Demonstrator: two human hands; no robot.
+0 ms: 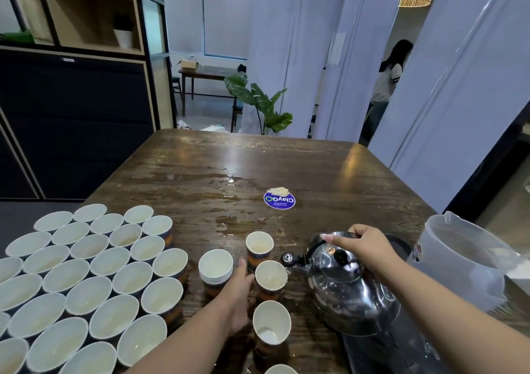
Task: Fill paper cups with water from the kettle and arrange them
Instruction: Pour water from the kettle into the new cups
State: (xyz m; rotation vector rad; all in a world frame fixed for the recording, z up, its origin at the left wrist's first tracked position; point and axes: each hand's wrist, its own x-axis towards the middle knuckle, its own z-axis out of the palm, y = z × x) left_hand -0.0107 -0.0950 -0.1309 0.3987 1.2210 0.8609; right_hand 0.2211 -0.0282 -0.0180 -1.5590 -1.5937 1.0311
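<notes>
1. The kettle (pixel 348 284) sits lower right of centre on the tabletop (pixel 301 167). Its spout (pixel 289 260) points left, so its long axis runs sideways across the frame.
2. The right hand (pixel 357 243) curls round the kettle's top handle, gripping it from above.
3. The spout tip lies just beside the rim of the middle cup (pixel 271 276), one of three loose cups in a column at centre bottom.
4. The left hand (pixel 238 290) rests with fingers straight between the cup stack (pixel 215 267) and that column, touching the cup's left side.
5. The next pour likely needs only a leftward tip.
6. Arranged cups (pixel 94 273) fill the lower left, nearer the left hand.
</notes>
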